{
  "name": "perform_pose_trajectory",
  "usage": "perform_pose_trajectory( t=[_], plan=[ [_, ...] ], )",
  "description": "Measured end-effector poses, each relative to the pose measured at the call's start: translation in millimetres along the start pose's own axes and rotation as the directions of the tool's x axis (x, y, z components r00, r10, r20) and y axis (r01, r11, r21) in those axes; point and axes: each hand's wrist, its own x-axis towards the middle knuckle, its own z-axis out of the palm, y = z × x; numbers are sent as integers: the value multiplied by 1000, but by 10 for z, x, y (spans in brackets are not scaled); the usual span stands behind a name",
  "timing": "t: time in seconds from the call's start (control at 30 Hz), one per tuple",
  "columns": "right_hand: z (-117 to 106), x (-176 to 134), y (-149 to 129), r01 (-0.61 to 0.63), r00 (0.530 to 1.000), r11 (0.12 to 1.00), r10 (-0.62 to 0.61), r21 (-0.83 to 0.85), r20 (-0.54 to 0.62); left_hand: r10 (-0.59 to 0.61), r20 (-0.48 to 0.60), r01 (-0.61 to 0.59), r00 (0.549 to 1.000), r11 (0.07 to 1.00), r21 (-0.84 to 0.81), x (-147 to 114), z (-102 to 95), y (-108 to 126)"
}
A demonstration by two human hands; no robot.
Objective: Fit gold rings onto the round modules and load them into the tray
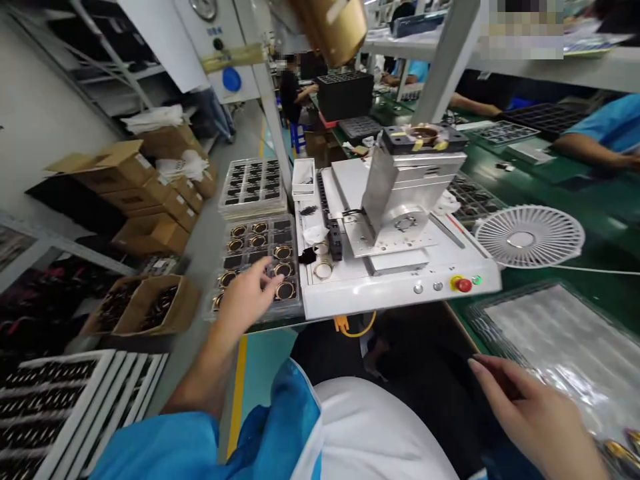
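My left hand (253, 290) reaches over a clear plastic tray (295, 310) on the left of the bench. Its thumb and forefinger are apart, with nothing visible between them. They are beside round gold-rimmed watch-case-like parts (285, 290) in the tray's right column. Similar parts and dark squares fill other pockets. Low on the right, my right hand (533, 407) hovers near the bench edge, its fingers curled and the thumb tip close to the forefinger tip. No object shows in it, though the inner fingers are partly hidden.
A white machine (400, 293) with a metal bracket (415, 180) and red button (464, 285) stands ahead. A white slotted disc (530, 235) and plastic-covered trays (555, 320) lie right. Stacked trays (253, 183) and cartons (150, 200) are left. Co-workers' arms (590, 143) show across the bench.
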Motion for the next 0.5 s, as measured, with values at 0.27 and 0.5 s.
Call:
perform_pose_trajectory(
  t=[0.27, 0.5],
  plan=[
    [307, 70, -147, 148, 976, 987, -157, 69, 152, -273, 63, 269, 960, 961, 66, 60, -166, -723],
    [23, 223, -316, 181, 967, 968, -207, 175, 149, -109, -219, -14, 970, 868, -496, 88, -185, -445]
  ],
)
